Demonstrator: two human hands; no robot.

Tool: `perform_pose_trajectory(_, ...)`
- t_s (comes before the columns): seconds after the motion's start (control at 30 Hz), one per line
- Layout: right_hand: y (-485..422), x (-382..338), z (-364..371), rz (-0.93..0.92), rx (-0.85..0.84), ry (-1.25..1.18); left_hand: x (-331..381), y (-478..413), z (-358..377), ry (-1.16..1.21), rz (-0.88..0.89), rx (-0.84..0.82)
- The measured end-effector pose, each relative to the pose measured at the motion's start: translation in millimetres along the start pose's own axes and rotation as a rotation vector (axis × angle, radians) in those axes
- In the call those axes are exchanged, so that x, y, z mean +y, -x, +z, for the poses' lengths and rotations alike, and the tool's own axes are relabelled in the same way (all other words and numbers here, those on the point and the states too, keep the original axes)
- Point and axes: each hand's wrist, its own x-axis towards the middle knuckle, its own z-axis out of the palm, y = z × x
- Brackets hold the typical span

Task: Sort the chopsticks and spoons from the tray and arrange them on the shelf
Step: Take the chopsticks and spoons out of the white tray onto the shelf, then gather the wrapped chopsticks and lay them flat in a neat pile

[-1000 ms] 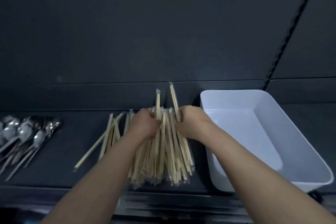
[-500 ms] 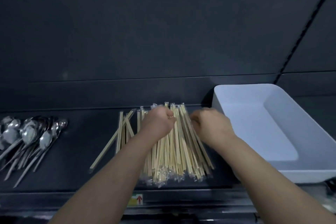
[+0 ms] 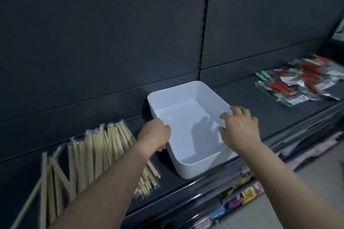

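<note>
Head view. Both hands, which half a second ago were squaring up the chopsticks (image 3: 104, 150), have left them and moved right to the tray (image 3: 186, 87). The left hand (image 3: 154, 135) now grips the tray's left wall, fingers curled over the rim and thumb low on the outside. The right hand (image 3: 240, 128) is spread above the right rim, fingertips at its edge; whether they touch it cannot be told. The chopsticks, in clear wrappers, lie on the shelf (image 3: 242, 95) in a loose fan just left of the tray, partly hidden by the left forearm, with a few strays crossing at the far left. The tray stands on the same shelf, upright, and nothing shows inside it but the shadow of the right hand. The camera has swung right with the hands: the spoons, earlier at the far left of the shelf, are now out of frame, and red and green packets (image 3: 301, 82) have come into view well to the right. Coloured goods (image 3: 242, 193) show on a lower level. Judged from the bare tray and the released chopsticks, sorting is likely finished, and the step in hand is probably lifting the tray away. The right hand seems not yet to have closed on it.
</note>
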Motion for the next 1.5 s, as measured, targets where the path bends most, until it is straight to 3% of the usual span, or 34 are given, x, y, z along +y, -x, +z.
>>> perform_pose_trajectory(0.13,-5.6,10.2,2.0,0.052,-0.15,-0.073,5.9,2.1,2.3,0.081,-0.059,0.037)
perform_pose_trajectory(0.43,-17.9,31.8,-46.6,0.062,0.105,-0.139,54.5,22.1,-22.1,0.118,0.048,0.254)
perform_pose_trajectory(0.57,-26.7,72.6,-51.8,0.122,0.093,-0.158,95.7,15.1,-1.0,0.144,0.063,0.195)
perform_pose_trajectory(0.77,-39.4,127.5,-38.1,0.12,-0.077,-0.22,139.3,-15.6,51.8,0.203,0.001,0.104)
perform_pose_trajectory(1.13,-56.1,126.3,-24.9,-0.097,0.061,-0.249,173.0,-49.5,89.7,0.312,0.078,0.101)
perform_pose_trajectory(1.27,-58.2,84.2,-29.3,-0.254,0.203,-0.249,140.4,-43.3,72.6,0.28,0.078,0.148)
perform_pose_trajectory(1.5,-42.3,-17.1,-17.7,-0.558,0.249,-0.253,37.8,-19.4,24.8,0.162,-0.068,0.186)
